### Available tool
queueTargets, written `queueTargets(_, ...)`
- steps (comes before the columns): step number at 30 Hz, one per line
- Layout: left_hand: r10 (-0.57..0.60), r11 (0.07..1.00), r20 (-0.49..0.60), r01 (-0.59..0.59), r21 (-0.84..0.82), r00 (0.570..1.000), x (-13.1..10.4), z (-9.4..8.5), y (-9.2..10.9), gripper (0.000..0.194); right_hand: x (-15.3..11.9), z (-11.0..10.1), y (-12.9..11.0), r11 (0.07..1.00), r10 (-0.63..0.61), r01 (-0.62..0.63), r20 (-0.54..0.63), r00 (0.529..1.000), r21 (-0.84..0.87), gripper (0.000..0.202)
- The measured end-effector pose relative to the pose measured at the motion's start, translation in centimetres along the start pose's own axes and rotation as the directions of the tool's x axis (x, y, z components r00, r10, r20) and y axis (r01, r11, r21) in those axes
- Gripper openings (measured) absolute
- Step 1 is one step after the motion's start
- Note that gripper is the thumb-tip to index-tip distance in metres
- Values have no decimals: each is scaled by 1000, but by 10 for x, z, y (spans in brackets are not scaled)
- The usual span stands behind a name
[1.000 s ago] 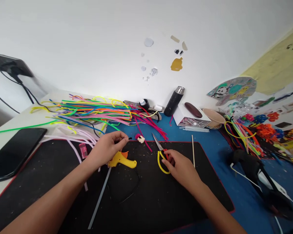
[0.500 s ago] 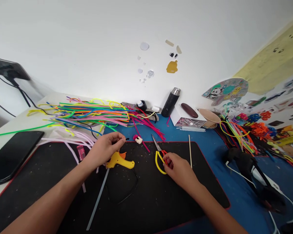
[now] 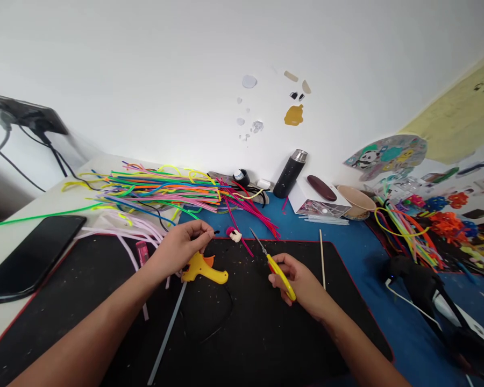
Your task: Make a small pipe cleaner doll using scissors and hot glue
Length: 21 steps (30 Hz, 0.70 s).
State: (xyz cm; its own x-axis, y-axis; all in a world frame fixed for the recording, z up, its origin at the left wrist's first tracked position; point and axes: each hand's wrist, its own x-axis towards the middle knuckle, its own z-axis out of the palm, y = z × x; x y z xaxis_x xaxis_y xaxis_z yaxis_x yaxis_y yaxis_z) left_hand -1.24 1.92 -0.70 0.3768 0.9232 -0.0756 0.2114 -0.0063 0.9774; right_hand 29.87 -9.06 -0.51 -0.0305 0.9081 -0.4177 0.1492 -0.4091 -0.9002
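Observation:
Pinched between the fingertips of my left hand is a small black piece. My right hand grips scissors with yellow and red handles, their blades pointing up and to the left. Just below my left hand lies a yellow glue gun with an orange trigger, and a long translucent glue stick extends from it toward the front. Between the two hands, near the mat's back edge, rests a small cream and magenta figure.
Behind the black mat are bundled colourful pipe cleaners, a black bottle, a white box and a bowl. A phone lies left. A wooden stick and black device are right.
My right hand has lifted the scissors and turned them, so the handles now sit edge-on over its fingers. My left hand keeps the black piece. The whole view has shifted slightly.

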Motion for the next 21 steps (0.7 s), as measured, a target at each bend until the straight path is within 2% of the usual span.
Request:
queueTargets(5,-73,964,140,106,-244,988,-2,5,8,48,10,28,-20,966,-167,155,42,985,205,53)
queueTargets(12,-128,851,334,276,-446,934,-7,5,8,44,42,74,-44,889,-387,321,159,908,328,44)
queueTargets(15,-123,752,366,328,-571,922,-7,2,8,42,55,85,-49,864,-423,335,182,887,376,44)
queueTargets(18,-119,636,362,351,-688,925,-6,3,9,39,65,91,-49,846,-410,297,187,893,442,45)
queueTargets(21,-107,580,375,364,-729,921,-6,7,10,37,71,95,-45,825,-396,262,182,900,500,47)
